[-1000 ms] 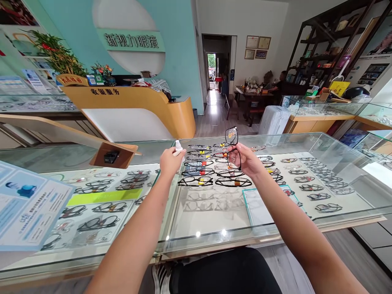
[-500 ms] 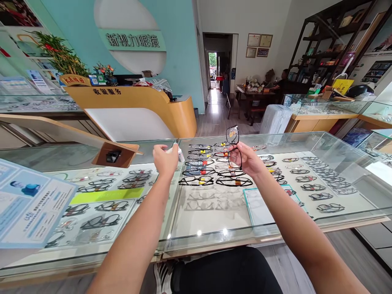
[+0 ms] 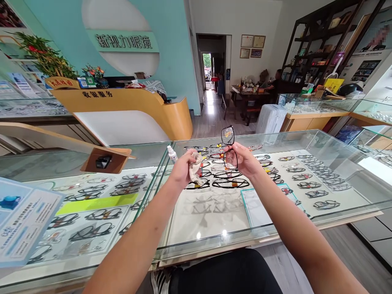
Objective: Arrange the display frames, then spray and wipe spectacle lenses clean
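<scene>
My right hand (image 3: 246, 160) grips a pair of black-rimmed glasses (image 3: 228, 134) near the middle of the frame, holding it turned on end above the glass counter. A crumpled beige cloth (image 3: 195, 168) is pinched in my left hand (image 3: 182, 168), to the left of the glasses and apart from them. Behind my left hand, a small white bottle (image 3: 172, 154) stands upright on the counter top. Below both hands, rows of dark-framed glasses (image 3: 231, 182) lie in view, some partly covered by my hands.
The glass display counter (image 3: 214, 241) spans the width before me, with more glasses inside. At left are a wooden stand (image 3: 107, 159) and a blue printed sheet (image 3: 29, 222). A teal-edged white board (image 3: 260, 206) lies at right. Farther back, a person (image 3: 277, 77) sits by a table.
My left hand has moved right from the white bottle, which now stands free, and the cloth now shows in that hand. My right hand still holds the glasses; the view has shifted slightly.
</scene>
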### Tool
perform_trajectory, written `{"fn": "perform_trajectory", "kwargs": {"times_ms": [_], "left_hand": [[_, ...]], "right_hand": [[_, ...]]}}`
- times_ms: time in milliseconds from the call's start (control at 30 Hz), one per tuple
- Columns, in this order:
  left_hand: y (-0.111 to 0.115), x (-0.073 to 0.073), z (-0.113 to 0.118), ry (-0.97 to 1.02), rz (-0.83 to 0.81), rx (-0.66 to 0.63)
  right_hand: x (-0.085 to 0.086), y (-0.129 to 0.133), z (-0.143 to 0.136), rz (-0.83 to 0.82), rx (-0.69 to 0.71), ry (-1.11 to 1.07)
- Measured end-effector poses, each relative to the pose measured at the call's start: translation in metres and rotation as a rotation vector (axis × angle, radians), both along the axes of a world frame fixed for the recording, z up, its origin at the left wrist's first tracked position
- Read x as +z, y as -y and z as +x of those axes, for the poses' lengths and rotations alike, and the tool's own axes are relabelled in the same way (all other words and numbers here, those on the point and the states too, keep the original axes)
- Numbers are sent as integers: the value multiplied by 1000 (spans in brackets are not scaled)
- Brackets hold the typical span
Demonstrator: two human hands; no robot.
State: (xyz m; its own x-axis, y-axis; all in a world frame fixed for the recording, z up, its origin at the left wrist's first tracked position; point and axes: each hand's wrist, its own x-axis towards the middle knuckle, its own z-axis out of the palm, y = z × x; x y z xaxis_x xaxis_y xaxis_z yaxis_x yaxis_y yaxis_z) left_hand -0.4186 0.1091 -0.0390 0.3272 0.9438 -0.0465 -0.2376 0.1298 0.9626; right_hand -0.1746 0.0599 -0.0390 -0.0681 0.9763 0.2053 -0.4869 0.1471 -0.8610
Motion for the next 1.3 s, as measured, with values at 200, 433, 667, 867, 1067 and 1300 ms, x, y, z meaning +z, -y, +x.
{"fn": "perform_trajectory", "kwargs": {"times_ms": [200, 433, 667, 867, 1067, 1300], "left_hand": [[14, -2, 16, 27, -27, -17], [18, -11, 22, 16, 24, -47], [27, -10, 26, 75, 14, -155], [32, -11, 29, 54, 37, -167], [40, -10, 35, 58, -13, -149], [43, -14, 37, -23, -11, -261]], "right_hand": [[-2, -1, -1, 5, 23, -2], [-1, 2, -10, -9, 43, -42], [-3, 2, -16, -21, 50, -11], [-5, 5, -26, -38, 45, 4], [-6, 8, -32, -71, 71, -54], [-11, 4, -31, -82, 46, -87]]}}
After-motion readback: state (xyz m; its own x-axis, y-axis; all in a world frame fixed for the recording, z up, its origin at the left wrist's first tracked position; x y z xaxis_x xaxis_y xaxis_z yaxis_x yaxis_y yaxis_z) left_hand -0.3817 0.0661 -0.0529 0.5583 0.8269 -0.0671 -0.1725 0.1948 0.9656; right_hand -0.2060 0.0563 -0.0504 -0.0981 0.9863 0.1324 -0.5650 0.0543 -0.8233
